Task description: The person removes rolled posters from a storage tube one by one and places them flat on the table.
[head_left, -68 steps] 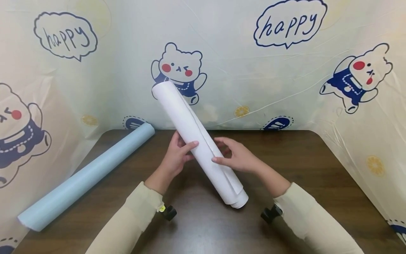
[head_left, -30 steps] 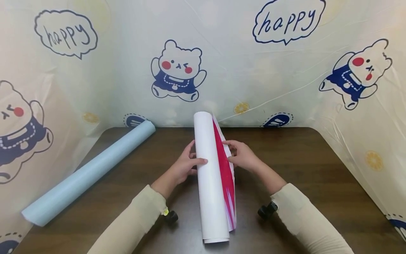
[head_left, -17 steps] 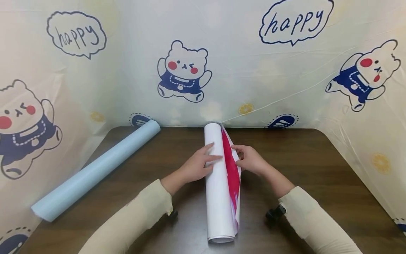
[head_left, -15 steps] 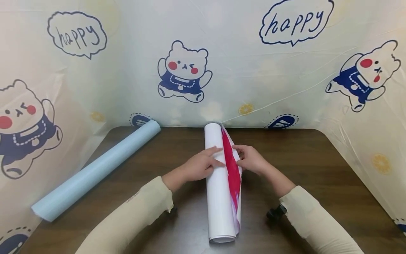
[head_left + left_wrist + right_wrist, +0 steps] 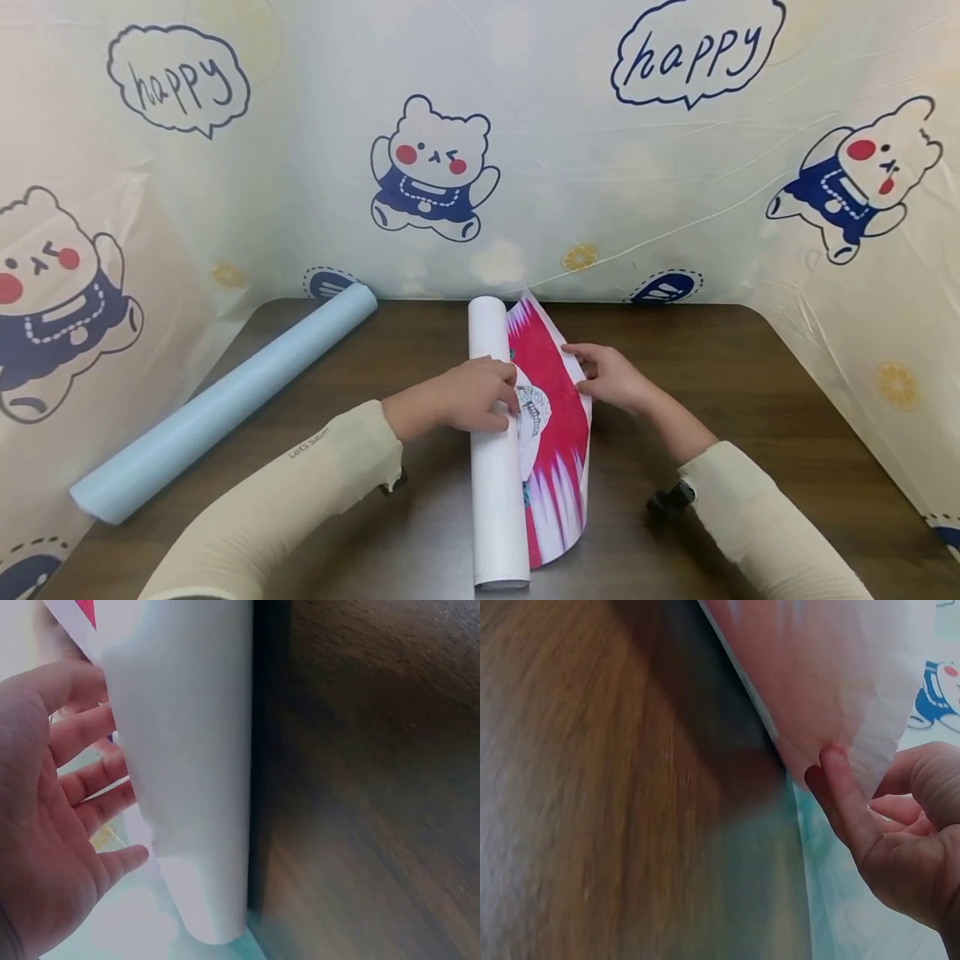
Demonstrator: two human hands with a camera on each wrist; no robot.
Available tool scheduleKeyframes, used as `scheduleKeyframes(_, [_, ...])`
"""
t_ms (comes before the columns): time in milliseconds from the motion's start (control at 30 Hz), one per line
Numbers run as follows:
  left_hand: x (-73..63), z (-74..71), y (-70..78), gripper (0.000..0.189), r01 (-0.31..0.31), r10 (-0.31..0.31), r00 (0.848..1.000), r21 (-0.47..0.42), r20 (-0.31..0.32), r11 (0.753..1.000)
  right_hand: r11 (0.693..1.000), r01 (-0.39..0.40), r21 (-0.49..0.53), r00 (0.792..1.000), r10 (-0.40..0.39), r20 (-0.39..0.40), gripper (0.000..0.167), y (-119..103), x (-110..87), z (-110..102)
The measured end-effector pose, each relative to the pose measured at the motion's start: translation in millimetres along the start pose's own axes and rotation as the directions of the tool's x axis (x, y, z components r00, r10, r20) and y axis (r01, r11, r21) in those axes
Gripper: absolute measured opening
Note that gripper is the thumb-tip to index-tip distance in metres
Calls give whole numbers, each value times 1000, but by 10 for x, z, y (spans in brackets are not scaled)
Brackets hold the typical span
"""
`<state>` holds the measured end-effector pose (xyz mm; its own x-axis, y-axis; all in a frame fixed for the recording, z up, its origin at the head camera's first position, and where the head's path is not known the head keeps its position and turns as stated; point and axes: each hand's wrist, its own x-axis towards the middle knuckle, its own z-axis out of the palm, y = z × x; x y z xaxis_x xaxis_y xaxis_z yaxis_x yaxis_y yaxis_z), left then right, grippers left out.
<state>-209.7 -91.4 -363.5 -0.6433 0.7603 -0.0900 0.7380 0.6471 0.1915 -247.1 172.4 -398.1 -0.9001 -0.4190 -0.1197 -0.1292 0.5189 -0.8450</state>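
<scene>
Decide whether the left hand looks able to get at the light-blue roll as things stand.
Probably yes: nothing visible stands between the left hand and the light-blue roll, though the hand rests on the white roll and would have to leave it first.

The head camera looked forward and down over the table (image 5: 352, 525) toward the backdrop (image 5: 547, 167); the left wrist camera, turned sideways, faced the left hand (image 5: 52, 825) and white roll (image 5: 187, 765) closely; the right wrist camera faced the right hand (image 5: 907, 855) and sheet (image 5: 832, 690) closely; the head view shared each hand with its wrist view
</scene>
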Motion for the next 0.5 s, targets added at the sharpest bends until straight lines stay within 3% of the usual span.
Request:
scheduleKeyframes(267, [-63, 51, 25, 30, 19, -28, 995, 85, 100, 996, 1000, 16, -2, 1000, -16, 2, 64, 161, -78, -157])
scheduleKeyframes(400, [-120, 76, 17, 18, 1, -18, 994, 162, 106, 987, 1000, 12, -7, 1000, -12, -6, 65, 223, -139, -220])
scheduleKeyframes(500, [-178, 69, 5, 15, 5, -22, 995, 164, 98, 987, 1000, 12, -5, 1000, -12, -17, 66, 265, -188, -277])
